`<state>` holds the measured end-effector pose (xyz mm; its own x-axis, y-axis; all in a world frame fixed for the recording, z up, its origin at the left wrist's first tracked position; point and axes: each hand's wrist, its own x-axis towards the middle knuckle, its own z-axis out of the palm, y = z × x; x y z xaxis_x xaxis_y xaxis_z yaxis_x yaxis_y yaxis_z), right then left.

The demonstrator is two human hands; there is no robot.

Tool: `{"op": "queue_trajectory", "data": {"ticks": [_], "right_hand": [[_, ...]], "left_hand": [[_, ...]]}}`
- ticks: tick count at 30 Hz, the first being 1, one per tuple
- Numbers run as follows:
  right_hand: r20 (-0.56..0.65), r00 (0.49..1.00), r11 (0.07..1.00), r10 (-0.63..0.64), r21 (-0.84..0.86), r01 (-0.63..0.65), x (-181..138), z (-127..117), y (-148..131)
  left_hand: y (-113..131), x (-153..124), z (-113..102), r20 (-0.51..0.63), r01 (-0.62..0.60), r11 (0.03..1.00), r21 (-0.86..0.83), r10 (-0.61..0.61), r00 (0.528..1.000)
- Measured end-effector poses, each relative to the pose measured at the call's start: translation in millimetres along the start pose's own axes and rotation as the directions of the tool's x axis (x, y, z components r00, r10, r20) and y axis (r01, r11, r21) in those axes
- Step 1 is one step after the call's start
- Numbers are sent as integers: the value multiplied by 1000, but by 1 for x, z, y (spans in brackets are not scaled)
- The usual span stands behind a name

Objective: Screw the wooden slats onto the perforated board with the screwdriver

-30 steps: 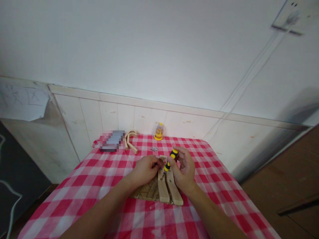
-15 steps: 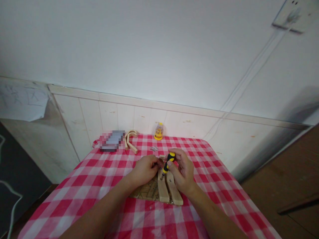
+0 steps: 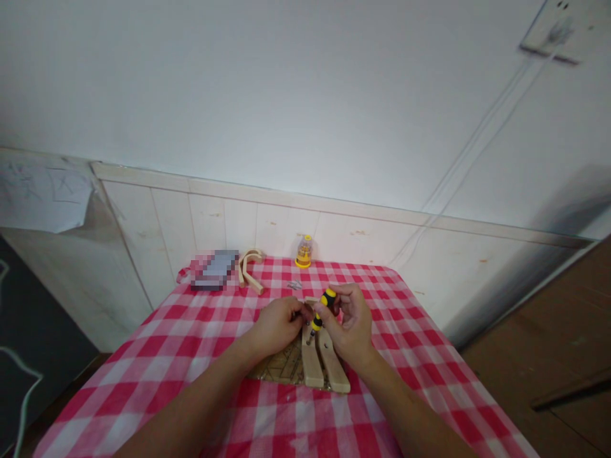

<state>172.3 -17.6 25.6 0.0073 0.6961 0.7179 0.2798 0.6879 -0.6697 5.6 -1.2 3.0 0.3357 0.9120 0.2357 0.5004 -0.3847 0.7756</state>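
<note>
Your curled right hand gripped a slim yellow-and-black screwdriver; your left hand, curled, hold indiscernible, adjoined an angled pale-wood bar.

Right hand gripping screwdriver, left hand at wooden pieces, red-checked tablecloth

Wooden pieces partly hidden by hands; wall socket cut off; flat object pixelated.

The head view looks forward and down across the tablecloth.
</note>
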Motion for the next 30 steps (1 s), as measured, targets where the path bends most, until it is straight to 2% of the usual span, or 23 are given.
{"op": "queue_trajectory", "data": {"ticks": [14, 20, 30], "right_hand": [[-51, 999, 999, 2, -38, -4, 2, 1, 0], [-158, 987, 999, 35, -31, -40, 2, 3, 8], [-109, 993, 997, 54, -57, -61, 1, 4, 21]], "left_hand": [[-1, 1, 0, 17, 21, 1000, 21, -21, 1000], [-1, 1, 1, -4, -27, 1000, 5, 27, 1000], [-2, 1, 1, -13, -34, 999, 16, 34, 999]]}}
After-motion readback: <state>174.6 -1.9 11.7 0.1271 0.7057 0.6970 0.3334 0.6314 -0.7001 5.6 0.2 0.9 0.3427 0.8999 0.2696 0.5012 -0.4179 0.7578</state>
